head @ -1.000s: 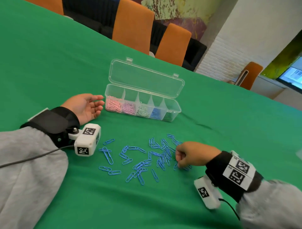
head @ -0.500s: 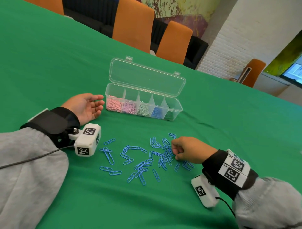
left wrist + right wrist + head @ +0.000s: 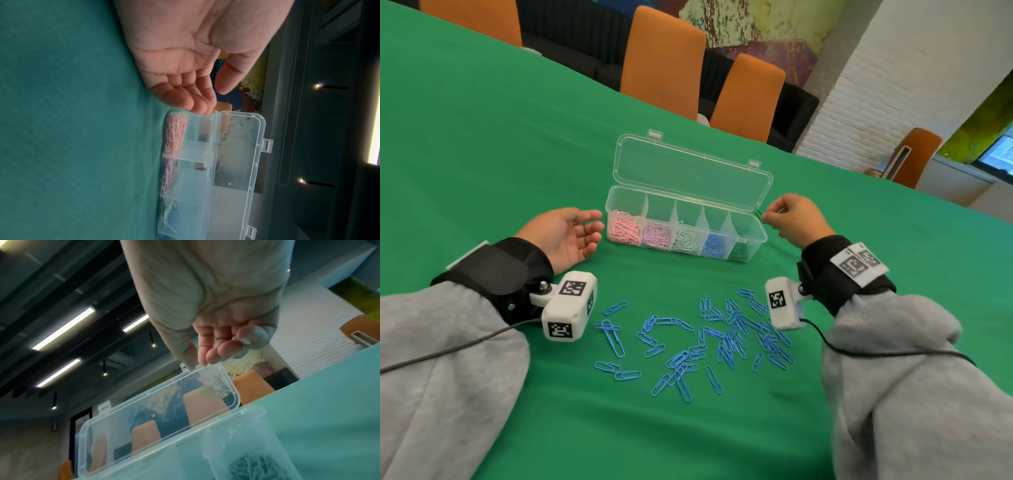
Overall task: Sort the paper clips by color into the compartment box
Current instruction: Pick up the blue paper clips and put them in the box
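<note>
A clear compartment box [image 3: 757, 240] stands with its lid [image 3: 688, 174] raised. Left to right it holds pink [image 3: 623, 230], lilac, pale green, blue [image 3: 711, 245] and dark green clips [image 3: 739, 251]. My right hand [image 3: 765, 216] hovers at the box's right end and pinches a dark green clip [image 3: 758, 214] over the end compartment. Palm up, my left hand [image 3: 594, 228] rests on the cloth beside the box's left end, fingers relaxed, holding nothing. Several blue clips [image 3: 722, 339] lie scattered near me. The right wrist view shows my right hand [image 3: 205, 356] above the dark green clips [image 3: 257, 467].
A green cloth [image 3: 482, 137] covers the table. Orange chairs [image 3: 664, 58] stand along the far edge. Cables run from both wrist cameras over my grey sleeves. The left wrist view shows my left hand [image 3: 205, 91] just touching the box [image 3: 209, 162] corner.
My right hand has left the blue pile and risen forward to the box's right end, now pinching a dark green clip. The left hand has stayed put.
</note>
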The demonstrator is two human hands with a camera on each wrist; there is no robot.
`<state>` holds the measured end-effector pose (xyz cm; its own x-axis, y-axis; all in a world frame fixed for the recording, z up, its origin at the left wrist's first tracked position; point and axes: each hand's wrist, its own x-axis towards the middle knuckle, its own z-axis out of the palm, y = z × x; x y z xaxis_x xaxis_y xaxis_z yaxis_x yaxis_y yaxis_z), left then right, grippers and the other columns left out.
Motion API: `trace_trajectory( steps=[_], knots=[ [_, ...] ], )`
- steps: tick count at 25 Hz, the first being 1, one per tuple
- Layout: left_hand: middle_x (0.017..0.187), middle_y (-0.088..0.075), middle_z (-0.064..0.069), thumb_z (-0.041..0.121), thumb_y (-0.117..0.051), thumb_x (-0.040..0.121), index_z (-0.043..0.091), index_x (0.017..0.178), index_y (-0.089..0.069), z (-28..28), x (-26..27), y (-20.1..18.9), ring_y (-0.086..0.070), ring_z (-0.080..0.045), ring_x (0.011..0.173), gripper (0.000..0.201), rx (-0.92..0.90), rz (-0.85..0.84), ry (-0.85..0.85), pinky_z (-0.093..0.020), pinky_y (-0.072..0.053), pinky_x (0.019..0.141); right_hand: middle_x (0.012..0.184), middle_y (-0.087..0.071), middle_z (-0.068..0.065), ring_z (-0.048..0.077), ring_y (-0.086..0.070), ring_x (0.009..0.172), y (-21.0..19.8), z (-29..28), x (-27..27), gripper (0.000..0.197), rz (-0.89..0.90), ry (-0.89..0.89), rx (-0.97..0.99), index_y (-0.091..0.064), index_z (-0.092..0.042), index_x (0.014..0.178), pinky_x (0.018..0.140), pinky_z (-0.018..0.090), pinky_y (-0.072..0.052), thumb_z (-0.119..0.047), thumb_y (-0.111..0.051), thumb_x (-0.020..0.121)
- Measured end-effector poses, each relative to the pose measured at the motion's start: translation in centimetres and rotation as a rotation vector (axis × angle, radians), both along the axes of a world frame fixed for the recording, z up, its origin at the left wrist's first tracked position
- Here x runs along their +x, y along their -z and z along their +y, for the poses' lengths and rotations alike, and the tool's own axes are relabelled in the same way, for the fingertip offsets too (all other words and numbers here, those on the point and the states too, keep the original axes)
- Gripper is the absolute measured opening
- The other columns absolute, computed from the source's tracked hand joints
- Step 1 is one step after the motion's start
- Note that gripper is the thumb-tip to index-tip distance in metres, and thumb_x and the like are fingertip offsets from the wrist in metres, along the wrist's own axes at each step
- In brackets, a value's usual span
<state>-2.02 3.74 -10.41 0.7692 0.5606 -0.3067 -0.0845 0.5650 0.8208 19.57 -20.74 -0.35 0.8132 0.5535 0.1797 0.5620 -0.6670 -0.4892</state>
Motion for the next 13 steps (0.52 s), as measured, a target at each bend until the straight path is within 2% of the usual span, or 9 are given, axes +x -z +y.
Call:
trace_trajectory(
  steps=[1, 3, 4, 6, 9, 11, 13],
  knots=[
    [0.058, -0.059, 0.003, 0.013, -0.034, 0.096, 0.012, 0.090, -0.057, 0.0, 0.0, 0.0, -0.055, -0.006, 0.044, 0.023, -0.005, 0.001, 0.000, -0.013, -0.045, 0.043, 0.079, -0.056, 0.001, 0.017, -0.051, 0.071, -0.1, 0.0, 0.5, 0.012, 0.010, 0.035, 0.046, -0.052, -0.019, 0.079, 0.071, 0.031, -0.047, -0.016, -0.061, 0.088],
    [0.057, -0.059, 0.003, 0.013, -0.034, 0.096, 0.012, 0.090, -0.057, 0.1, -0.1, 0.1, -0.055, -0.007, 0.043, 0.024, -0.021, 0.002, -0.016, -0.013, -0.045, 0.042, 0.077, -0.055, 0.002, 0.014, -0.049, 0.063, 0.5, -0.8, 0.5, 0.003, 0.129, 0.036, 0.126, -0.056, -0.015, 0.090, 0.058, 0.027, -0.045, -0.015, -0.059, 0.090],
    [0.059, -0.059, 0.002, 0.014, -0.034, 0.097, 0.012, 0.090, -0.057, 0.1, -0.1, 0.3, -0.055, -0.007, 0.044, 0.024, -0.029, -0.004, -0.025, -0.013, -0.045, 0.042, 0.072, -0.053, 0.001, 0.012, -0.047, 0.056, 1.2, -1.8, 0.4, 0.002, 0.232, 0.013, 0.169, -0.057, -0.014, 0.092, 0.050, 0.023, -0.041, -0.013, -0.057, 0.090],
    [0.063, -0.058, 0.001, 0.014, -0.034, 0.097, 0.012, 0.091, -0.057, 0.1, -0.1, 0.1, -0.055, -0.007, 0.045, 0.024, -0.019, -0.004, -0.035, -0.014, -0.045, 0.043, 0.063, -0.050, 0.000, 0.008, -0.043, 0.045, 2.7, -4.3, 0.7, 0.006, 0.509, -0.018, 0.346, -0.056, -0.015, 0.089, 0.041, 0.018, -0.033, -0.011, -0.053, 0.092],
    [0.058, -0.058, 0.002, 0.014, -0.034, 0.097, 0.012, 0.090, -0.057, -0.6, -0.1, -0.2, -0.054, -0.007, 0.045, 0.023, 0.014, 0.032, -0.034, -0.013, -0.044, 0.043, 0.057, -0.052, -0.003, 0.008, -0.045, 0.043, 4.9, -8.2, 2.8, 0.011, 0.868, 0.049, 0.739, -0.054, -0.018, 0.088, 0.040, 0.015, -0.034, -0.016, -0.045, 0.094],
    [0.058, -0.059, 0.002, 0.013, -0.035, 0.096, 0.011, 0.092, -0.057, -0.9, -0.3, -0.4, -0.055, -0.007, 0.045, 0.022, 0.045, 0.056, -0.022, -0.014, -0.045, 0.043, 0.057, -0.053, -0.003, 0.009, -0.048, 0.044, 6.6, -10.0, 4.1, 0.002, 1.018, 0.107, 0.948, -0.054, -0.020, 0.086, 0.042, 0.014, -0.037, -0.019, -0.053, 0.085],
    [0.062, -0.060, 0.000, 0.013, -0.037, 0.096, 0.012, 0.093, -0.057, -1.0, -0.7, -1.0, -0.055, -0.008, 0.045, 0.021, 0.140, 0.142, 0.031, -0.015, -0.045, 0.042, 0.060, -0.054, -0.001, 0.010, -0.051, 0.046, 8.5, -11.0, 4.8, 0.021, 1.071, 0.127, 1.034, -0.058, -0.019, 0.084, 0.043, 0.015, -0.041, -0.023, -0.069, 0.067]
  ],
)
